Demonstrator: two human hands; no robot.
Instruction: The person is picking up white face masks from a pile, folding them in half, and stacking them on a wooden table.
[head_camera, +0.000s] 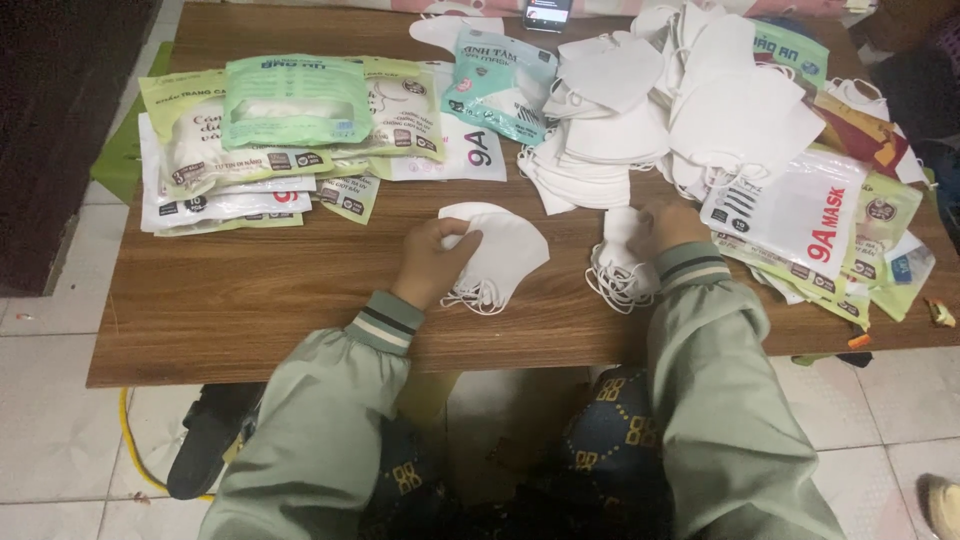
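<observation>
wooden table: left hand clamps white mask, long axis toward upper left; right hand grips mask bundle.

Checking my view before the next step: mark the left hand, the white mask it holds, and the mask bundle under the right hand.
left hand (432, 262), head view, knuckles.
white mask (512, 252), head view, flat middle.
mask bundle (620, 278), head view, ear loops.

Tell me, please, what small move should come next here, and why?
Probably bring the left hand and its masks across to the small stack under the right hand: both hold white masks, lying apart on the table.
</observation>
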